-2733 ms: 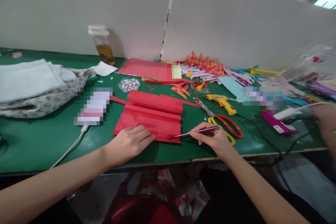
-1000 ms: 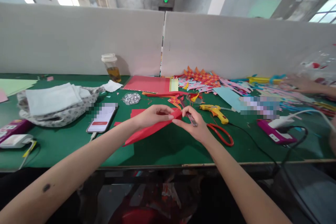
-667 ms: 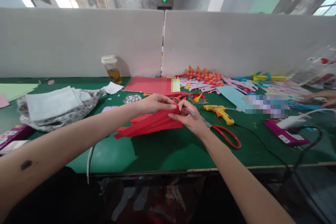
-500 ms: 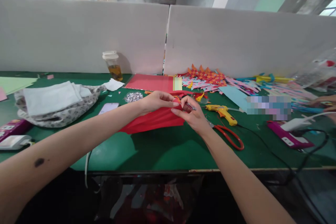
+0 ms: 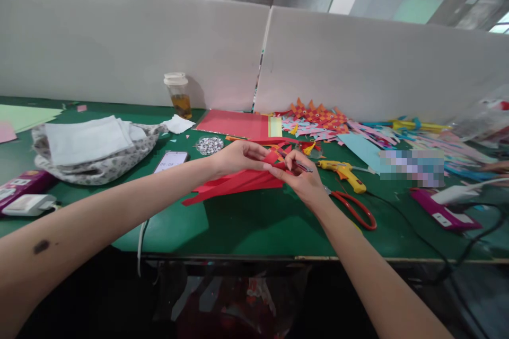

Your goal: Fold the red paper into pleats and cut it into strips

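Red paper (image 5: 234,185) is pinched at one end, raised off the table (image 5: 254,228).
From the left, that end is gripped by the left hand (image 5: 238,156), fingers closed; the same end is nipped by the right hand (image 5: 304,183), where a thin tool (image 5: 296,163) is also held. A fold seems to be in hand; a steady, even pinch is called for.

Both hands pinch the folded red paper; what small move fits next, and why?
Probably squeeze the pinched end tighter to set the folds: the left hand and right hand meet on the red paper there, while its layers splay apart toward the left.
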Demonstrator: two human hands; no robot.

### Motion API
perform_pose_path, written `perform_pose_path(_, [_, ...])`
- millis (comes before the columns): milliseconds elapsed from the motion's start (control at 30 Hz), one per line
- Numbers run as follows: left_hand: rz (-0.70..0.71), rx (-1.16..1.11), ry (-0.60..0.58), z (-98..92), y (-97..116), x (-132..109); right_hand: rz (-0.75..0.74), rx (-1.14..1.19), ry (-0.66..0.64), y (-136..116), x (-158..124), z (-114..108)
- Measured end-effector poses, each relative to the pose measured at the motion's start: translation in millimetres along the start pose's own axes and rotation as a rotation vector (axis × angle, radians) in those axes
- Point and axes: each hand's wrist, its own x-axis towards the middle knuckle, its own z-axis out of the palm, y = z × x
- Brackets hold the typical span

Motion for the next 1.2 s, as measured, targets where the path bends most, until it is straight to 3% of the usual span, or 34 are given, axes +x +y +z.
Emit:
perform_pose_path(167, [0.005, 0.106, -0.041, -5.0, -4, 1, 0.016, 0.015, -0.026, 2, -3, 3])
perform_pose_path(467, [0.096, 0.01, -0.025, -3.2, -9, -2, 0.013, 0.062, 0.005, 3, -3, 2])
perform_pose_path(667, [-0.007, 0.003, -0.073, -6.4, -9, -9, 0.001, 0.04, -0.007, -2, -8, 4])
perform_pose_path(1200, [0.047, -0.031, 0.068, 2.0, -4, -13, 0.013, 0.079, 0.034, 1, -7, 1])
